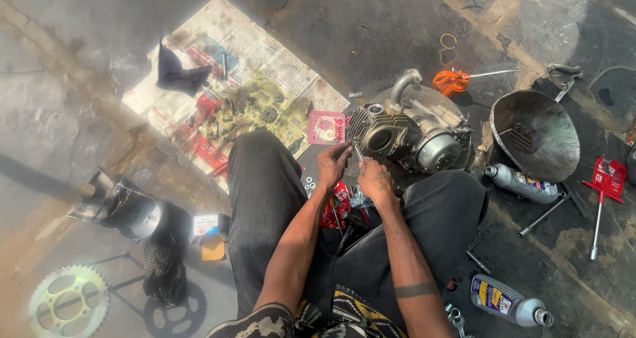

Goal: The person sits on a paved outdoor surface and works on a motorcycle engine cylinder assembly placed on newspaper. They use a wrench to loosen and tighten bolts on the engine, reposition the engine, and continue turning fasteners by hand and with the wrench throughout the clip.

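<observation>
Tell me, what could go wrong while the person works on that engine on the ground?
Small parts lie loose on the newspaper and could get lost or kicked. The grey oil bottle lies on its side and might leak. Both hands, left hand and right hand, work a thin tool close to the engine and could slip.

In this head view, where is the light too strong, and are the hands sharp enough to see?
Head view: hazy glare washes out the left side, over the newspaper and sprocket; the right floor lies in shade; left hand and right hand by the engine are fairly sharp, the thin tool between them barely readable.
</observation>
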